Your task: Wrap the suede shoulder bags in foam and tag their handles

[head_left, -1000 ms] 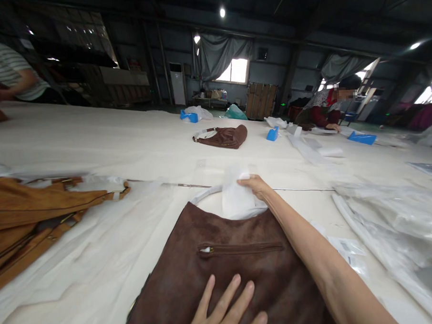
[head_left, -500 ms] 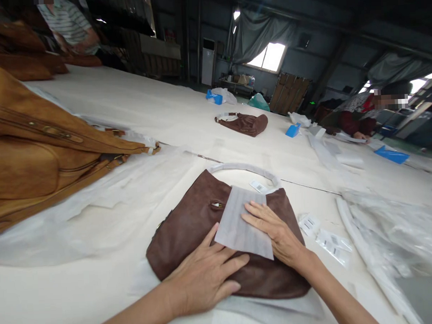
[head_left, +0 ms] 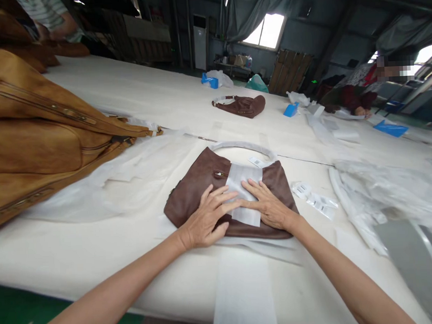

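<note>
A dark brown leather handbag [head_left: 196, 196] lies flat on the table in front of me, its handle [head_left: 246, 145] wrapped in white and arching away from me. Across its middle rests a strip of thin white foam sheet [head_left: 246, 219]. My left hand [head_left: 211, 217] presses on the bag and the left edge of the strip, fingers spread. Flat on the strip's right side lies my right hand [head_left: 266, 203], its fingers apart and its thumb close to my left fingers. A small white tag [head_left: 256, 162] shows inside the handle loop.
Tan leather bags [head_left: 39, 141] stand on clear plastic at the left. Small labelled packets [head_left: 320, 204] and crumpled plastic [head_left: 392, 192] lie to the right. Farther off are another brown bag [head_left: 247, 106] and blue pieces [head_left: 389, 128]. Co-workers stand at the far left and far right.
My view has pulled back, showing the table's front edge. My left hand has shifted up onto the strip, and the two hands are closer together. The strip lies flatter on the bag.
</note>
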{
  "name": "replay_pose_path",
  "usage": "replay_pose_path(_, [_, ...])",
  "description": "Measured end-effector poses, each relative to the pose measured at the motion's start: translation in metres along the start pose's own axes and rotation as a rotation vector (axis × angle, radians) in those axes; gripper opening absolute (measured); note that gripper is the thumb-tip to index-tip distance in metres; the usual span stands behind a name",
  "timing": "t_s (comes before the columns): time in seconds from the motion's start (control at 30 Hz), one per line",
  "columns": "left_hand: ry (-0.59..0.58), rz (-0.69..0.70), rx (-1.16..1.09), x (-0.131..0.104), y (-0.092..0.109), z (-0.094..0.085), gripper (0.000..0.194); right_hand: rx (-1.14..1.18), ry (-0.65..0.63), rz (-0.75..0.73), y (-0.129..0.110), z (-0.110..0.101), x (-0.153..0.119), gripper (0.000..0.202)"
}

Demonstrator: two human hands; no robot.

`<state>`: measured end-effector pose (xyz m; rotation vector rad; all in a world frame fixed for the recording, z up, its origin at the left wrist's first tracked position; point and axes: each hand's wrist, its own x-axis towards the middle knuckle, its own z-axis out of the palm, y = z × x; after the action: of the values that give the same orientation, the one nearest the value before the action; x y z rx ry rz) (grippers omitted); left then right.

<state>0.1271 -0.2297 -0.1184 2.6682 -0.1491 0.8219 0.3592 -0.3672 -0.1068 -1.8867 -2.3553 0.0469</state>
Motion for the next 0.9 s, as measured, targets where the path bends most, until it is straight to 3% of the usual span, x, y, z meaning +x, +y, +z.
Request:
replay_pose_path(0.1, [-0.176,0.073,-0.053,0.002,-0.003,0.0,0.041,0.059,-0.029,0.039,-0.007,-0.011,-0.005,0.066])
replay_pose_path(0.2, [-0.171,0.055,-0.067,0.002,-0.004,0.002,0.037,0.15,0.104,0.084,-0.038,-0.02,-0.036,0.049])
replay_pose_path(0.27, [-0.168,0.058,-0.057,0.004,-0.003,0.002,0.036,0.194,0.197,0.088,-0.071,-0.02,-0.069,0.051])
replay_pose_path(0.37, [-0.15,0.077,-0.053,0.006,-0.002,0.003,0.034,0.199,0.039,0.059,-0.122,-0.007,-0.115,0.072])
replay_pose_path(0.43, [-0.131,0.086,-0.057,0.007,-0.002,0.003,0.033,0.176,-0.048,0.079,-0.144,0.007,-0.131,0.086])
replay_pose_path(0.57, [-0.114,0.068,-0.04,0.008,-0.003,0.005,0.031,0.163,0.011,0.092,-0.159,0.032,-0.128,0.083])
replay_pose_path(0.73, [-0.089,0.054,-0.013,0.007,-0.002,0.006,0.027,0.141,0.356,0.019,-0.169,0.054,-0.111,0.057])
replay_pose_path(0.8, [-0.073,0.062,-0.006,0.008,-0.001,0.005,0.026,0.12,0.42,-0.014,-0.177,0.052,-0.106,0.046])
replay_pose_path(0.9, [-0.081,0.054,0.001,0.008,0.001,0.003,0.026,0.105,0.364,-0.094,-0.179,0.031,-0.093,0.032])
